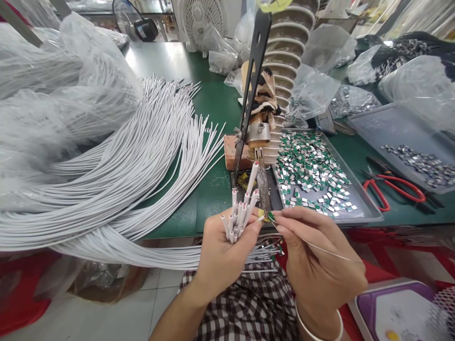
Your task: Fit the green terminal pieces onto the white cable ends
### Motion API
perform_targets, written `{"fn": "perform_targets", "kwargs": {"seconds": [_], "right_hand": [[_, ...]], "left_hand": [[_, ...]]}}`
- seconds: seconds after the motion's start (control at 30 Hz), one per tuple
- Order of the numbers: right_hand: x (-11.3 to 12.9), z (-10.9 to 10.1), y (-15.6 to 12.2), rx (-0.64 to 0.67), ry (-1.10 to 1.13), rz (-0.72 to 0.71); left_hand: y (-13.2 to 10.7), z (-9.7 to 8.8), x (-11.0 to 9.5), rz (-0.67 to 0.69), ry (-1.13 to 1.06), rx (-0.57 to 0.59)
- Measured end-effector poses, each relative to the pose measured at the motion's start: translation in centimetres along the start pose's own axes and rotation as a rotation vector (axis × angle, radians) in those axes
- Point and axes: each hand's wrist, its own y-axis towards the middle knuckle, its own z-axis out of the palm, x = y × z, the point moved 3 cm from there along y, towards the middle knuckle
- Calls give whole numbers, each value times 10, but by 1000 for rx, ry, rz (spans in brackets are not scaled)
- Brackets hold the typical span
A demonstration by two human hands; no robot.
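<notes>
My left hand (222, 251) is closed round a bundle of several short white cable ends (241, 208), their tips fanned upward. My right hand (314, 255) pinches a small green chip (271, 217) against the tip of one cable, and a thin silver wire (327, 251) runs back over its fingers. Both hands meet at the table's front edge, just below a soldering stand (261, 137) with a dark upright bar.
A metal tray (369, 215) of several small green chips lies right of the stand. Red-handled pliers (394, 189) and a second tray (401, 125) sit further right. Long white cables (117, 166) spread across the green table (209, 94) at left, beside plastic bags (57, 80). Fans stand at the back.
</notes>
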Motion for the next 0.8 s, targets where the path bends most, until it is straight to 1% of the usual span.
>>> {"fn": "perform_targets", "kwargs": {"seconds": [0.17, 0.27, 0.33, 0.4, 0.47, 0.53, 0.6, 0.67, 0.73, 0.8], "right_hand": [[-1, -4, -5, 65, 125, 41], [-3, -5, -7, 99, 241, 63], [-6, -4, -6, 133, 250, 107], [-11, 0, -5, 192, 179, 180], [-14, 3, -4, 246, 95, 214], [-15, 5, -3, 266, 69, 185], [-13, 6, -4, 274, 74, 140], [-13, 6, -7, 246, 67, 144], [-12, 3, -11, 156, 47, 166], [-11, 0, -13, 60, 85, 152]], "left_hand": [[-3, 0, 1, -32, -49, 19], [-5, -1, 5, -55, -23, 20], [-6, -2, 8, -49, -2, 20], [-7, -2, 10, -25, 40, 71], [-7, -1, 12, -33, 96, 164], [-7, 0, 15, -89, 105, 250], [-5, -1, 17, -150, 57, 264], [-3, -2, 16, -159, 5, 221], [0, -3, 13, -132, -34, 174], [2, -3, 8, -97, -72, 158]]}}
